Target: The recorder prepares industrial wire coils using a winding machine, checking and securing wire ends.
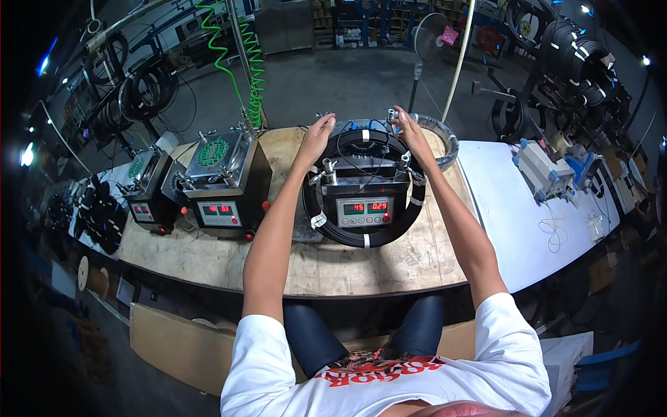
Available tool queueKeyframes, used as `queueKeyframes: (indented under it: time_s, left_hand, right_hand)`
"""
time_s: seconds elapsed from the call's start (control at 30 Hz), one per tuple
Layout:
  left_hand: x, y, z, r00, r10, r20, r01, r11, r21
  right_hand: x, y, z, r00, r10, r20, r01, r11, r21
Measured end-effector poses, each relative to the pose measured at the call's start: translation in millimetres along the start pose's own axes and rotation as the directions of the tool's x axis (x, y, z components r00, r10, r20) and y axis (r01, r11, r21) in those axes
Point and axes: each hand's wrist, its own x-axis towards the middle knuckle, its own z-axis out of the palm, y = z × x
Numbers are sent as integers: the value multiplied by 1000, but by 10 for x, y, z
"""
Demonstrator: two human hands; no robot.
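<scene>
In front of me stands a dark bench machine (331, 189) with a panel of red digits (365, 212). A coil of black cable (313, 205), bound with white tape bands, lies around its top and front. My left hand (319, 142) is closed at the machine's far left corner, fingertips on a small metal clamp knob that they mostly cover. At the far right corner my right hand (415, 141) pinches an upright metal clamp post (392, 114). Two near posts, left (328, 167) and right (405, 162), stand untouched. The coil partly hides the machine's top plate.
Two similar machines, one nearer (221, 181) and one farther left (147, 191), carry green round fixtures. Green spiral hoses (251, 76) hang behind them. A clear hose coil (448, 142) lies right of my machine. A white-blue device (543, 170) sits on the white tabletop (497, 208).
</scene>
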Motion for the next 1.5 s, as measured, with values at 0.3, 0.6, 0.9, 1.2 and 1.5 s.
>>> queueKeyframes:
  time_s: [0.3, 0.6, 0.9, 1.2, 1.5]
  left_hand:
    - [-13, 22, -28, 1000, -3, 18, 4, 1000, -16]
    - [-56, 86, -14, 1000, 5, 0, -5, 999, -50]
    - [-35, 65, -7, 999, -44, 1, 44, 995, -87]
    - [-32, 46, -1, 998, 43, -39, -44, 999, -28]
    - [-57, 89, -1, 1000, -27, 2, 27, 997, -79]
  right_hand:
    - [-3, -38, 7, 1000, -15, 13, 16, 995, -99]
    - [-9, -17, 21, 1000, -17, -11, 17, 999, -48]
    - [19, 32, 19, 998, -43, -38, 41, 998, -54]
    - [17, 18, 25, 999, -12, -42, 11, 1000, -24]
    - [27, 37, -4, 999, 42, -10, -42, 998, -43]
